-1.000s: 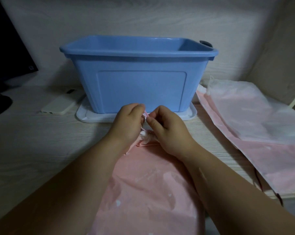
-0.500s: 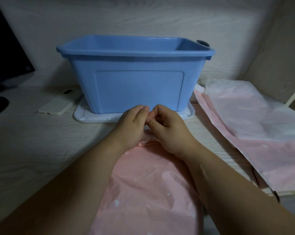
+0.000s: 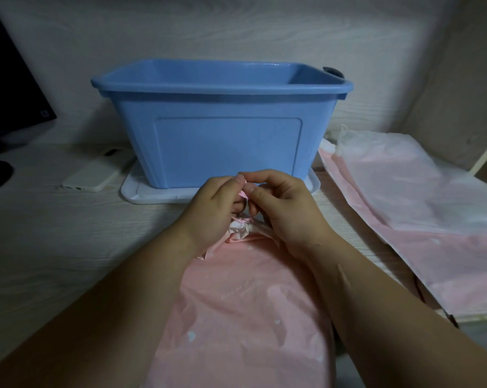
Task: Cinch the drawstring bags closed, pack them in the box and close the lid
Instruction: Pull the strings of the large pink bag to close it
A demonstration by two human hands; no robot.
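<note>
A pink drawstring bag (image 3: 245, 309) lies on the table in front of me, its neck (image 3: 241, 229) gathered tight. My left hand (image 3: 218, 207) and my right hand (image 3: 281, 204) meet just above the neck, both pinching the thin pink drawstring (image 3: 243, 193) between fingertips. Behind them stands the open blue box (image 3: 222, 121), resting on its white lid (image 3: 141, 193). Two more flat bags lie to the right, a pink one (image 3: 444, 264) under a whitish one (image 3: 413, 189).
A white phone (image 3: 96, 175) lies left of the lid. A dark monitor (image 3: 10, 88) and its base occupy the far left. A wall runs behind the box, and a panel closes off the right side.
Both hands have shifted slightly on the drawstring above the bag's neck, and the knot at the neck shows again. The view has dipped a little.
</note>
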